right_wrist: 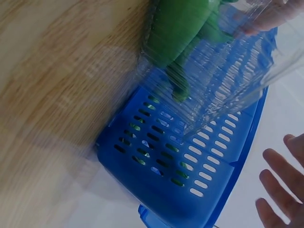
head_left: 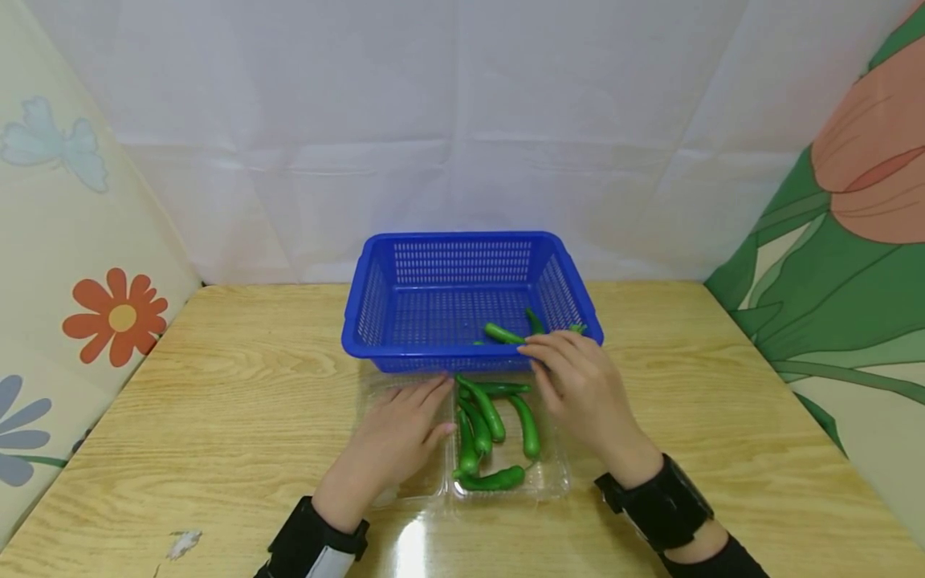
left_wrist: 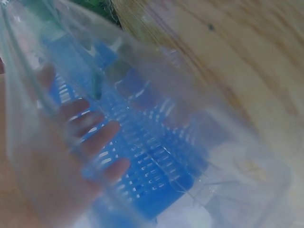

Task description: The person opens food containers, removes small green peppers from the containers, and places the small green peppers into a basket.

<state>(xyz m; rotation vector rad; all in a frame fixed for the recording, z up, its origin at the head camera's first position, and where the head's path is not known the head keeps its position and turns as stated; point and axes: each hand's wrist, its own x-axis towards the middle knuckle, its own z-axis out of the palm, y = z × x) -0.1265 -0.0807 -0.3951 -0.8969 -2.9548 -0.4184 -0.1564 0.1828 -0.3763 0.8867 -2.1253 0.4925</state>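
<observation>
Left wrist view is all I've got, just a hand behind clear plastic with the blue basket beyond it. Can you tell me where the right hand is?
Observer: In the head view, the right hand is at the near right corner of the blue basket, with its fingertips over the rim.

Operator: Okay. There's a bit of dark green at my top edge, too blurred to read. What's in the clear container?

Observer: The head view shows several green peppers lying in the right half of the clear container.
</observation>
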